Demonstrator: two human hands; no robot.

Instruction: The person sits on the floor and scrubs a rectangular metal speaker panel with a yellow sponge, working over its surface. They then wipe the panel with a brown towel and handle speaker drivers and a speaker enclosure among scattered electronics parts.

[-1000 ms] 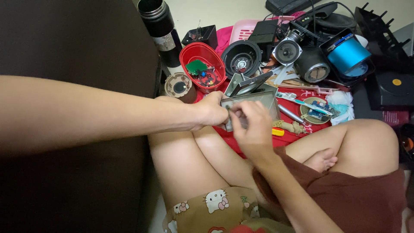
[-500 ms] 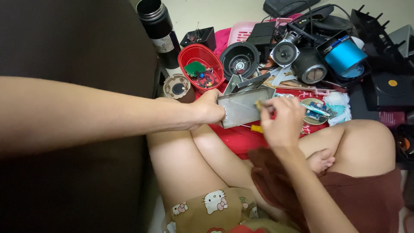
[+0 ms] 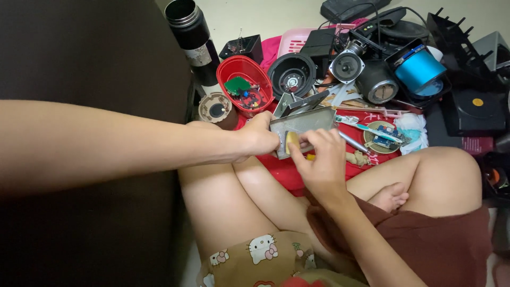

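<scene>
My left hand [image 3: 258, 139] grips the left end of a flat grey metal plate [image 3: 308, 121] held above my crossed legs. My right hand [image 3: 319, 159] pinches a small yellowish piece [image 3: 291, 140] against the plate's lower edge, right beside the left thumb. A bent metal bracket [image 3: 297, 103] sticks up just behind the plate. Both hands hover over a red cloth [image 3: 287, 172] spread on the floor.
Behind the plate sit a red bowl with circuit parts [image 3: 244, 85], a black steel flask [image 3: 191, 37], loose speakers [image 3: 346, 66], a blue roll in a black tray [image 3: 419, 72], a toothbrush [image 3: 366, 127] and a round circuit board [image 3: 385, 137]. A dark wall of furniture [image 3: 79, 53] fills the left.
My right hand went out to the right side of the plate, then came back left with the yellowish piece to the plate's lower edge. The left hand kept its grip.
</scene>
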